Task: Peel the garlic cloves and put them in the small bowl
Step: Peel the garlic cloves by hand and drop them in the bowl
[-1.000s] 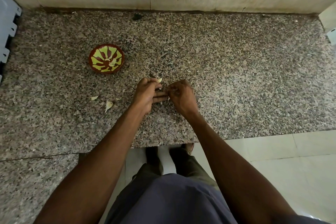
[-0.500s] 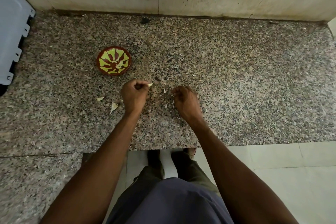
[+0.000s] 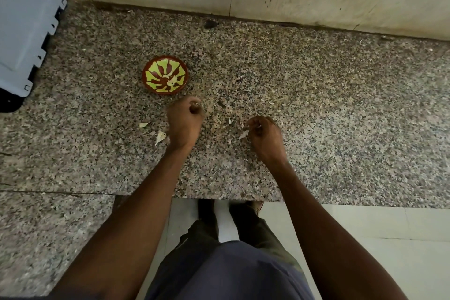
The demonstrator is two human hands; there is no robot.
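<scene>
We see pale peeled garlic cloves [image 3: 173,79] lying in the small round red-brown bowl with green petal pattern [image 3: 165,75], upper left of centre on the speckled granite counter [image 3: 316,109]. Just below it, the left hand [image 3: 184,122] is curled, contents unclear. The right hand [image 3: 265,135], well apart, pinches papery skin [image 3: 243,134]. Two unpeeled cloves [image 3: 160,137] lie left. Open granite stretches right; the counter's edge runs below.

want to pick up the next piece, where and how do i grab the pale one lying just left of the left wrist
Pinch the garlic piece across its broad upper end, coming from straight above. It lies flat on the granite counter, tapering to a thin tip toward you, so the wider end probably gives the fingers more to hold.
</scene>
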